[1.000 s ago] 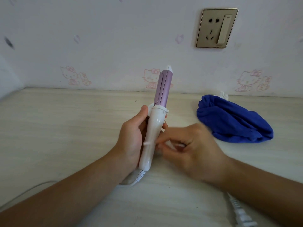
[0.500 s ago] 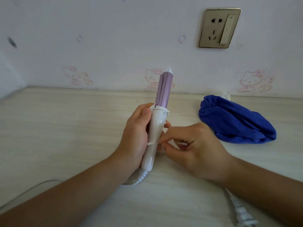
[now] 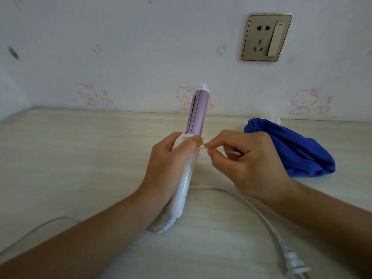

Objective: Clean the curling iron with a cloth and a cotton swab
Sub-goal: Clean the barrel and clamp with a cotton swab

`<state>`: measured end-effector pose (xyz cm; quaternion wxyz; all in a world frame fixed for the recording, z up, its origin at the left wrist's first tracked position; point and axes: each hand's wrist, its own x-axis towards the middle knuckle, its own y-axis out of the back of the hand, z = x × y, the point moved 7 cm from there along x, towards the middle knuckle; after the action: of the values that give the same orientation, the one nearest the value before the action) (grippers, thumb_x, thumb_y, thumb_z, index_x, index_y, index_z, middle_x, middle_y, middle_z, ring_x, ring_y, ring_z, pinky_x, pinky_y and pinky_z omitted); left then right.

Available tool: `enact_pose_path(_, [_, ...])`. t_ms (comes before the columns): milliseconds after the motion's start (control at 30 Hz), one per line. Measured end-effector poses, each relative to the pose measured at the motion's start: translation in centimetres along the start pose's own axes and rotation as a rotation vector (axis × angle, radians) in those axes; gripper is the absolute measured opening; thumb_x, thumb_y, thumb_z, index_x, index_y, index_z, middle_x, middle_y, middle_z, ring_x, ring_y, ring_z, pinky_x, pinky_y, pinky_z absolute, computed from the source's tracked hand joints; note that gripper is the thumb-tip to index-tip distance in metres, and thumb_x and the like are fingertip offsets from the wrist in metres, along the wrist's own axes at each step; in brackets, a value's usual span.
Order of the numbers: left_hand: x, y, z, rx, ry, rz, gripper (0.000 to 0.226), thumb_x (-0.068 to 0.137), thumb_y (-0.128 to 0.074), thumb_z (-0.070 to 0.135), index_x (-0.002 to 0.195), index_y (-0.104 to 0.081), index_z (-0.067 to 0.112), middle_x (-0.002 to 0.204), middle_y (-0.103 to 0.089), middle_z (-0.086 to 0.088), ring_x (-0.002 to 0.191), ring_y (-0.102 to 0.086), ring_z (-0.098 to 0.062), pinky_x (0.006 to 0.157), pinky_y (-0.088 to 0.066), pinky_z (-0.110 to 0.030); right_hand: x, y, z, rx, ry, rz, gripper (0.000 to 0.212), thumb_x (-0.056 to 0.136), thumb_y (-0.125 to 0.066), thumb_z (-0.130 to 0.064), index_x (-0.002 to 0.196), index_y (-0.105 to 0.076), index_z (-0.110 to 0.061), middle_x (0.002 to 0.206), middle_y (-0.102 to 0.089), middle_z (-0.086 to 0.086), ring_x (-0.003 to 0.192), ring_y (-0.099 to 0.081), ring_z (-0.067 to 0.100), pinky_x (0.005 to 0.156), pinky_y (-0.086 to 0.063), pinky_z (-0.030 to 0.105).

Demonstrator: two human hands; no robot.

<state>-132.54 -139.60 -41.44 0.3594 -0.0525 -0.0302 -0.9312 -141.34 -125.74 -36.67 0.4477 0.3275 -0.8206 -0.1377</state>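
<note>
Currently, item one: curling iron point(image 3: 186, 174), upright over the worktop point(image 3: 80, 158), our left hand point(image 3: 165, 164) in a closed grip round its white handle. Item two: cotton swab point(image 3: 202, 148), pinched by our right hand point(image 3: 251, 164) at the collar. We judge this the swab step; next calls for fine strokes. Cloth point(image 3: 291, 150) lies right.

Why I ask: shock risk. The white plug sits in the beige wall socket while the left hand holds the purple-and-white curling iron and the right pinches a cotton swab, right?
No. Head view: the white plug lies on the pale table, not in the beige wall socket; the rest holds.
</note>
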Motion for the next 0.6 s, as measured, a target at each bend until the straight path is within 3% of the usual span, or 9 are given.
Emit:
enact_pose_path(67, [0.0, -0.1, 0.1, -0.002, -0.002, -0.002, 0.018, 0.081, -0.068, 0.041, 0.073, -0.073, 0.026, 0.06, -0.056, 0.012, 0.057, -0.052, -0.006, 0.052, -0.042, -0.017, -0.6, -0.5, -0.3, 0.019, 0.018, -0.025, 0.01, 0.091, -0.069, -0.012, 0.084, -0.077, -0.013, 0.047, -0.041, -0.004, 0.041, -0.034, 0.015, 0.044, -0.036, 0.037])
enact_pose_path(167, [-0.1, 0.0, 0.2, -0.029, 0.001, -0.002, 0.021, 0.082, -0.068, 0.039, 0.068, -0.07, 0.024, 0.062, -0.055, 0.006, 0.061, -0.052, -0.011, 0.058, -0.042, -0.024, -1.4, -1.5, -1.3, 0.051, 0.066, -0.114, 0.011, 0.092, -0.07, -0.014, 0.084, -0.076, -0.018, 0.049, -0.034, -0.014, 0.043, -0.031, 0.009, 0.048, -0.03, 0.022])
enact_pose_path(300, [-0.1, -0.3, 0.3, -0.046, 0.031, -0.028, 0.037, 0.076, -0.069, 0.048, 0.076, -0.068, 0.011, 0.07, -0.052, -0.011, 0.063, -0.049, -0.024, 0.061, -0.038, -0.039, 0.1, 0.2, 0.4, 0.01, -0.002, 0.018, 0.01, 0.09, -0.07, -0.011, 0.082, -0.077, -0.011, 0.047, -0.04, 0.0, 0.043, -0.033, 0.014, 0.045, -0.034, 0.033])
enact_pose_path(367, [-0.2, -0.3, 0.3, -0.054, 0.033, -0.041, 0.033, 0.08, -0.067, 0.046, 0.074, -0.068, 0.014, 0.072, -0.055, -0.013, 0.065, -0.049, -0.026, 0.062, -0.038, -0.042, -0.2, 0.1, 0.5, 0.017, -0.009, 0.029, 0.01, 0.089, -0.07, -0.009, 0.082, -0.076, -0.008, 0.047, -0.039, 0.002, 0.043, -0.034, 0.017, 0.045, -0.036, 0.037])
enact_pose_path(467, [-0.3, -0.4, 0.4, -0.045, 0.016, -0.07, 0.026, 0.082, -0.063, 0.043, 0.071, -0.071, 0.021, 0.071, -0.065, -0.007, 0.063, -0.055, -0.023, 0.057, -0.042, -0.036, -0.8, -0.2, 0.3, 0.041, -0.003, -0.002, 0.008, 0.09, -0.07, -0.008, 0.084, -0.076, -0.007, 0.047, -0.041, 0.006, 0.042, -0.036, 0.025, 0.045, -0.038, 0.043])
enact_pose_path(600, [-0.4, -0.6, 0.6, -0.05, 0.011, -0.094, 0.035, 0.072, -0.063, 0.053, 0.071, -0.07, 0.019, 0.07, -0.069, -0.006, 0.058, -0.056, -0.018, 0.051, -0.043, -0.028, -0.2, 0.3, 0.5, 0.032, 0.001, 0.015, 0.01, 0.091, -0.069, -0.009, 0.085, -0.077, -0.008, 0.047, -0.042, 0.003, 0.042, -0.035, 0.018, 0.044, -0.035, 0.037])
